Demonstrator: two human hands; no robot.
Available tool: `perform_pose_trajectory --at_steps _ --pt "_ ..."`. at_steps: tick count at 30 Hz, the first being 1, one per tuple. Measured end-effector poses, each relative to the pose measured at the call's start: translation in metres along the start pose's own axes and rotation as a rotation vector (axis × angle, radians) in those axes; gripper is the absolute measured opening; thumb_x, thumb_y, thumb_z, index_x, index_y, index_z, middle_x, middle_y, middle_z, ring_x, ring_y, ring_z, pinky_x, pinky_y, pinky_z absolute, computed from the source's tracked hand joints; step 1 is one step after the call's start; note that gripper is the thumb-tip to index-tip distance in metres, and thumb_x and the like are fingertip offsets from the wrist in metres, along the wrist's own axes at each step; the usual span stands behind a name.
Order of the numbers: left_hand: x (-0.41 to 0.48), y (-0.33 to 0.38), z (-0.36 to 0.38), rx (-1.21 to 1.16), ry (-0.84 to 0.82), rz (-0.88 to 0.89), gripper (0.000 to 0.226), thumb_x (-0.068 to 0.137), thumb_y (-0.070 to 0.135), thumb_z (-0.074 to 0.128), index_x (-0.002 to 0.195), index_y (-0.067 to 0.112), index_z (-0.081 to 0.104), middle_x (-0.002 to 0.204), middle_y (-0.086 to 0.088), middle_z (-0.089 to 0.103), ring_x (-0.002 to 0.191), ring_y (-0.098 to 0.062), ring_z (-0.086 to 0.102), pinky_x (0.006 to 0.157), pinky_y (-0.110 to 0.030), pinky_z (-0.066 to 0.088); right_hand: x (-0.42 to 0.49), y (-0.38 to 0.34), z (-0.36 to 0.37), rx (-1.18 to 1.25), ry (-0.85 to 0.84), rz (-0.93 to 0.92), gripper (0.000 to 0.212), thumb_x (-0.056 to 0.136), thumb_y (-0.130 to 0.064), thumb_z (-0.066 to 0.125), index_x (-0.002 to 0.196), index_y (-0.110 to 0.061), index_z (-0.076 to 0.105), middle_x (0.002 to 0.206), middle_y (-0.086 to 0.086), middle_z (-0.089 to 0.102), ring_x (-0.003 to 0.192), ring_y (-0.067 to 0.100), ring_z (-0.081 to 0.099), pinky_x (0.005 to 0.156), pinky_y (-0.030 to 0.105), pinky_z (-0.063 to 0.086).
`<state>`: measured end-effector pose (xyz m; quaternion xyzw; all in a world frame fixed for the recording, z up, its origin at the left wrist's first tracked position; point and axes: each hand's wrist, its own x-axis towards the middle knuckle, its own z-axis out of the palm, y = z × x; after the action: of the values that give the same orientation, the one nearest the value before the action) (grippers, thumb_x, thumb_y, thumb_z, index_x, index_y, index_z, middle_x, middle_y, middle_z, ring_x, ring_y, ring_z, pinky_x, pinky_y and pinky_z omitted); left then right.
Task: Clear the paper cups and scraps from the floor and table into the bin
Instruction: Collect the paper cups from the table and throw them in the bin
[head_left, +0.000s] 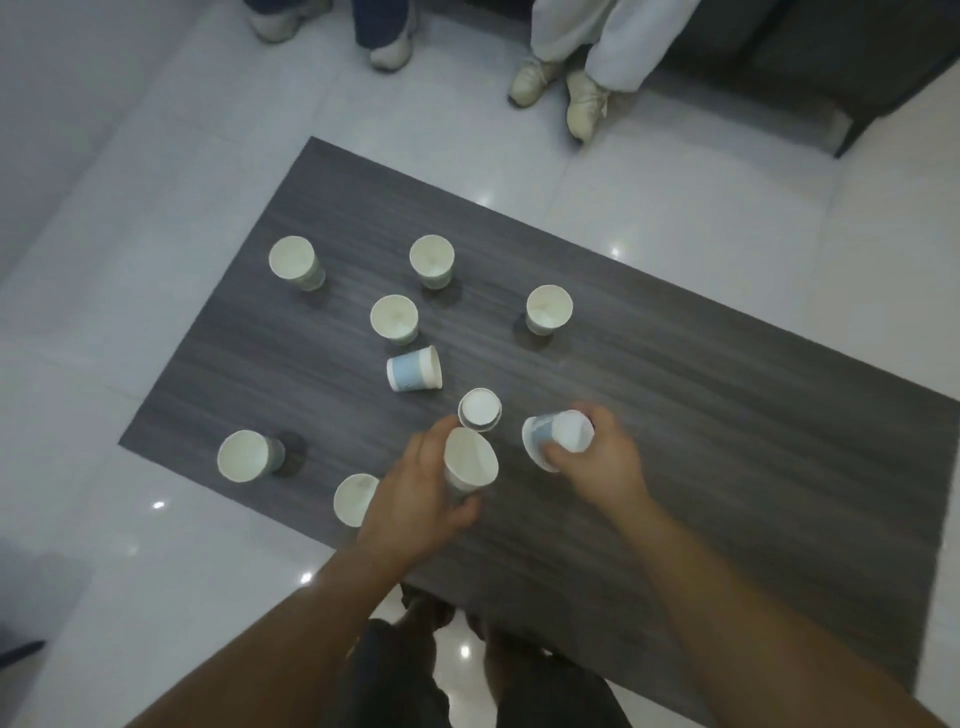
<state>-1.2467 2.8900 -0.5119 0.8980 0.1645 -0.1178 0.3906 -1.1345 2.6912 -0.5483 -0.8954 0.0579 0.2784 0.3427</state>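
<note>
Our left hand (415, 491) curls round an upright white paper cup (470, 460) and our right hand (602, 460) grips a tipped blue-banded paper cup (558, 436), both over the near side of the dark grey wood-grain table (727, 415). Between them an upturned paper cup (479, 409) stands on the table; beyond, a toppled blue-banded cup (414, 369) lies sideways, and six more open cups (394, 316) stand scattered around
</note>
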Motion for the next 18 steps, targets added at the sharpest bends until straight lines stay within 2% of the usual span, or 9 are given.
perform_pose_trajectory --at_steps 3,7,8,10,12,13,16,18 --pt "-0.011 0.034 -0.021 0.019 -0.033 0.041 0.084 0.070 0.038 0.074 0.139 0.036 0.026 0.131 0.006 0.044 0.111 -0.018 0.053 0.088 -0.037 0.049 -0.035 -0.013 -0.032 -0.008 0.019 -0.071 0.071 0.079 -0.034 0.074 0.143 -0.031 0.043 0.130 0.003 0.048 0.121 0.021 0.049 0.090 0.021 0.032" --pt "-0.022 0.076 -0.044 0.018 -0.026 0.165 0.078 0.068 0.034 0.074 0.135 0.032 0.035 0.127 0.007 0.048 0.114 -0.014 0.050 0.085 -0.025 0.040 -0.086 -0.031 -0.065 0.060 0.091 -0.052 0.088 0.075 -0.034 0.078 0.148 -0.019 0.030 0.142 0.002 0.042 0.129 0.021 0.044 0.099 0.026 0.035" --pt "-0.024 0.084 -0.050 0.029 -0.029 0.205 0.077 0.067 0.033 0.074 0.134 0.030 0.037 0.124 0.005 0.051 0.114 -0.014 0.050 0.085 -0.023 0.038 -0.100 -0.033 -0.072 0.081 0.131 -0.030 0.085 0.074 -0.033 0.079 0.143 -0.017 0.033 0.140 0.001 0.045 0.127 0.021 0.047 0.096 0.026 0.037" --pt "-0.029 0.099 -0.062 0.047 -0.050 0.292 0.077 0.068 0.032 0.075 0.135 0.027 0.038 0.120 0.002 0.053 0.113 -0.016 0.049 0.086 -0.023 0.037 -0.130 -0.035 -0.083 0.088 0.212 0.008 0.068 0.071 -0.035 0.080 0.124 -0.023 0.039 0.119 -0.005 0.054 0.111 0.020 0.055 0.083 0.025 0.039" --pt "-0.035 0.110 -0.071 0.064 -0.065 0.391 0.078 0.069 0.031 0.076 0.138 0.024 0.039 0.124 0.001 0.053 0.116 -0.017 0.047 0.092 -0.023 0.036 -0.164 -0.035 -0.090 0.076 0.277 0.034 0.057 0.069 -0.038 0.080 0.108 -0.027 0.040 0.101 -0.010 0.053 0.099 0.019 0.057 0.074 0.025 0.037" --pt "-0.039 0.114 -0.075 0.079 -0.078 0.441 0.080 0.070 0.031 0.076 0.139 0.022 0.038 0.129 0.001 0.052 0.119 -0.018 0.046 0.096 -0.025 0.035 -0.182 -0.034 -0.092 0.070 0.300 0.042 0.056 0.068 -0.039 0.081 0.107 -0.027 0.042 0.099 -0.012 0.053 0.098 0.018 0.057 0.074 0.025 0.037" --pt "-0.052 0.130 -0.081 0.140 -0.168 0.575 0.084 0.072 0.037 0.075 0.144 0.021 0.032 0.140 0.002 0.046 0.128 -0.017 0.041 0.104 -0.029 0.033 -0.234 -0.029 -0.091 0.023 0.365 0.039 0.063 0.072 -0.047 0.078 0.126 -0.026 0.053 0.114 -0.008 0.054 0.109 0.014 0.054 0.085 0.026 0.040" --pt "-0.062 0.145 -0.078 0.168 -0.225 0.657 0.086 0.072 0.038 0.075 0.145 0.020 0.032 0.140 0.001 0.047 0.127 -0.018 0.043 0.103 -0.027 0.032 -0.266 -0.022 -0.088 0.012 0.414 0.059 0.072 0.077 -0.051 0.072 0.140 -0.032 0.046 0.123 -0.005 0.050 0.115 0.015 0.052 0.094 0.027 0.040"
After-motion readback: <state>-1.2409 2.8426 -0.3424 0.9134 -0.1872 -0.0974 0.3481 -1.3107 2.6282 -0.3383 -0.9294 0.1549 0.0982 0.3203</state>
